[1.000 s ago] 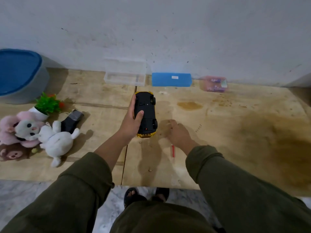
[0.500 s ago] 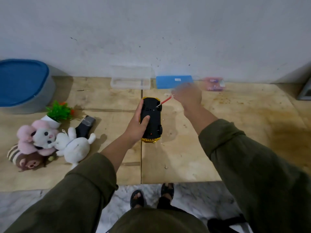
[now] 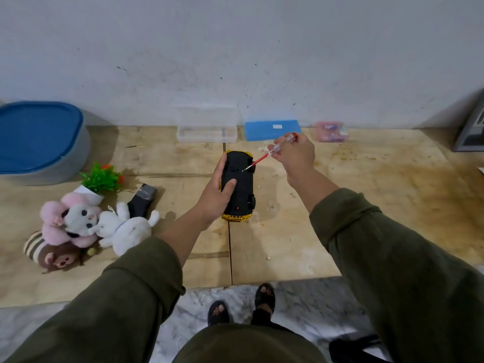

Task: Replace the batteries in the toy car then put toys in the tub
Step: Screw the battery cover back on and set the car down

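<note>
A yellow toy car [image 3: 242, 179] lies upside down on the plywood, its black underside up. My left hand [image 3: 217, 191] grips its left side, thumb across the underside. My right hand [image 3: 294, 153] holds a red screwdriver [image 3: 272, 151] with a clear handle, its tip touching the car's underside near the far end. The grey tub with a blue lid [image 3: 39, 138] stands at the far left against the wall. Soft toys lie at the left: a pink one [image 3: 65, 218], a white rabbit [image 3: 125, 229] and a brown striped one [image 3: 52, 254].
A small green plastic plant [image 3: 100, 179] and a black remote [image 3: 142, 200] lie beside the soft toys. Against the wall sit a clear plastic box [image 3: 207, 127], a blue case [image 3: 272, 129] and a pink packet [image 3: 331, 131]. The plywood's front edge drops to marble floor near my feet.
My right hand picked the screwdriver up from the board in front of the car, raised it to the car's far end, and set its tip on the underside. My left hand kept its grip.
</note>
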### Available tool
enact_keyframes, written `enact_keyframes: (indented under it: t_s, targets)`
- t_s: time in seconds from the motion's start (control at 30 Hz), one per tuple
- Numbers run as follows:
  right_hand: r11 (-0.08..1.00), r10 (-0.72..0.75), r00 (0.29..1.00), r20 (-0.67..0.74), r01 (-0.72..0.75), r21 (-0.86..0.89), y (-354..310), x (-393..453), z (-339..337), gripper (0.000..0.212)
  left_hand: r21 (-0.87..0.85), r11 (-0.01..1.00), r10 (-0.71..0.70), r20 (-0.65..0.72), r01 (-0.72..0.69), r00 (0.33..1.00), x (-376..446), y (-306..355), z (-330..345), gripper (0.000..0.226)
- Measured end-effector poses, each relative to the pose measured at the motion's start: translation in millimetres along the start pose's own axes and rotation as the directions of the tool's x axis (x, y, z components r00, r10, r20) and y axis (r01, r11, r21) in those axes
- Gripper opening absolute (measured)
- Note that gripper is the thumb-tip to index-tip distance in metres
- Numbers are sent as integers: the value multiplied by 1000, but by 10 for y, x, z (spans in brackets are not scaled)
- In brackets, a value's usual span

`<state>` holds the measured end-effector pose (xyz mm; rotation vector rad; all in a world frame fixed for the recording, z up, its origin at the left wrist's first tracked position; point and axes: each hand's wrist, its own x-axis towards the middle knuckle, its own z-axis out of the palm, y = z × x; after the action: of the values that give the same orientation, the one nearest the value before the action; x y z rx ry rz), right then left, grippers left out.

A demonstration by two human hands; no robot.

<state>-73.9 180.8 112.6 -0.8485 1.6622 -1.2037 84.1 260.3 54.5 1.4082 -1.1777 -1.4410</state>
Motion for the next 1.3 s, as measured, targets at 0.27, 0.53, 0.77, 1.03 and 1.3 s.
enact_keyframes:
  t_s: [0.27, 0.53, 0.77, 1.03, 1.3]
  targets:
    - [999, 5, 1000, -13, -4, 33, -45, -76, 10, 16, 14, 1000, 9, 13, -9, 1000, -37, 53, -14, 61]
    - [992, -116, 993, 26, 117, -47, -98, -127, 11, 15, 4, 1000, 13, 4, -13, 1000, -65, 91, -17, 61]
    - [979, -187, 981, 56, 191, -65, -156, -208, 37, 11, -5, 1000, 20, -2, -20, 1000, -92, 105, -33, 61]
    - [999, -33, 998, -44, 35, 40, -164, -196, 33, 18, -35, 999, 37, -14, -37, 999, -90, 122, -47, 61]
    - [950, -269, 963, 34, 271, -154, -172, -300, 33, 13, -12, 999, 43, -5, -43, 999, -95, 102, -28, 61]
